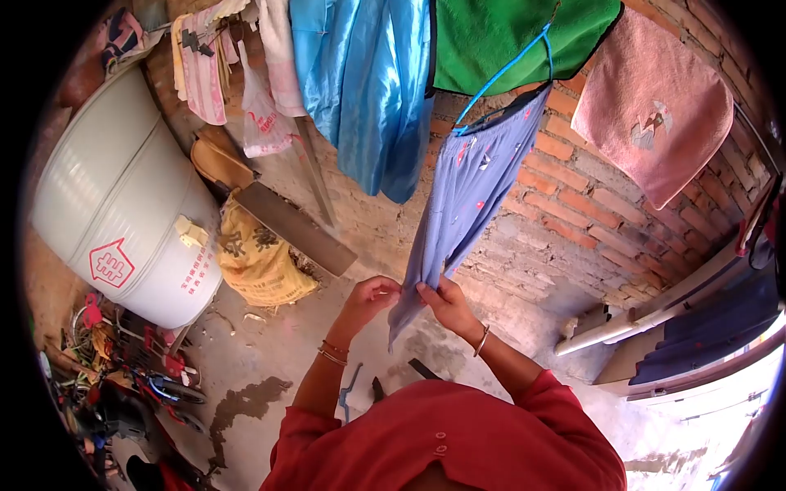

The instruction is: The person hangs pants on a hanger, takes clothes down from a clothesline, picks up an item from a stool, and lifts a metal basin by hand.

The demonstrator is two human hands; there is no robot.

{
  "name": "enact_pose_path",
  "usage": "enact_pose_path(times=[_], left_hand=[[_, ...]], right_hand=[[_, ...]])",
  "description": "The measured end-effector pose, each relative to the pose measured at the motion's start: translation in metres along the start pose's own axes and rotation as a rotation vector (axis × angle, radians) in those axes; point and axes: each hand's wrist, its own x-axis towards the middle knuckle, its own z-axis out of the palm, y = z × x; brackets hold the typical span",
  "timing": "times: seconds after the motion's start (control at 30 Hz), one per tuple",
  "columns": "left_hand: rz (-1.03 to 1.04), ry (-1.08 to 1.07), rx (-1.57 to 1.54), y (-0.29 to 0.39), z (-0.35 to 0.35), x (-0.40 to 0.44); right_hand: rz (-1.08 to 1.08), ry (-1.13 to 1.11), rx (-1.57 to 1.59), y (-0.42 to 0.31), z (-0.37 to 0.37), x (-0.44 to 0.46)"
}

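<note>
A pair of blue-purple patterned trousers (471, 184) hangs by its gathered waist from a blue clothes hanger (506, 67). Its legs taper down between my two hands. My right hand (450, 307) grips the lower leg from the right, the thumb lying over the cloth. From the left, my left hand (372, 301) has its fingers curled and pinched at the cloth's edge. The tip of the leg dangles just below both hands.
A shiny blue cloth (364, 90), a green cloth (516, 41) and a pink towel (655, 106) hang along the brick wall (565, 196). At left stand a large white tank (131, 196), a yellow sack (258, 254) and a bicycle (172, 389). A pipe (614, 329) runs at right.
</note>
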Motion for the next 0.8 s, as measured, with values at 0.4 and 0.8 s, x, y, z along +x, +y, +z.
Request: enact_pose_path(times=[0.4, 0.8], left_hand=[[-0.148, -0.166, -0.081, -0.056, 0.06, 0.006], [-0.313, -0.332, -0.286, -0.074, 0.092, 0.012]], right_hand=[[0.147, 0.005, 0.313, -0.014, -0.04, -0.059], [0.077, 0.29, 0.577, -0.01, -0.063, -0.074]])
